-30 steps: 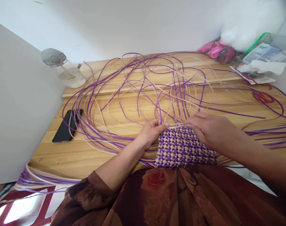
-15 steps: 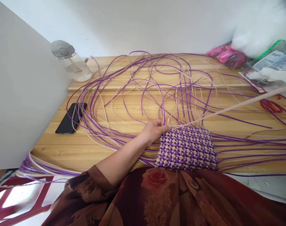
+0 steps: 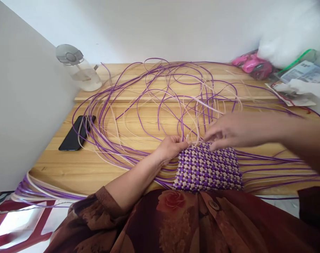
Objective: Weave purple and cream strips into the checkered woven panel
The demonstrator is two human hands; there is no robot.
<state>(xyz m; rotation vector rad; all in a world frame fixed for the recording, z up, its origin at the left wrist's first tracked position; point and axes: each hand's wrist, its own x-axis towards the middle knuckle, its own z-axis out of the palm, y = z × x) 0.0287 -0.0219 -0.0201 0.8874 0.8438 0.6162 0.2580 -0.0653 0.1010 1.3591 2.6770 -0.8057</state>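
A woven mat-like piece (image 3: 209, 168) in a purple and beige checked pattern lies at the table's front edge, with long loose strands running out from several sides. My left hand (image 3: 173, 147) is closed at its upper left corner, thumb and finger pinching the edge where strands come out. My right hand (image 3: 228, 131), slightly blurred, hovers over the upper right part of the piece, thumb and fingers apart. A thicker beige strand (image 3: 207, 105) slants down to the back of that hand, which hides its further course. Another beige strand loops up beside my left fingertips.
Tangled purple and beige strands (image 3: 123, 82) spread over the wooden table (image 3: 57, 165). A black phone (image 3: 77, 135) lies at left, near a clear bottle (image 3: 81, 72) with a grey lid. Pink bundles (image 3: 253, 65), plastic bags and papers (image 3: 298, 75) are at the back right.
My right hand has come into view from the right, over the woven piece. The beige strand stretched taut to the right is now slack and looped. My left hand keeps its pinch.
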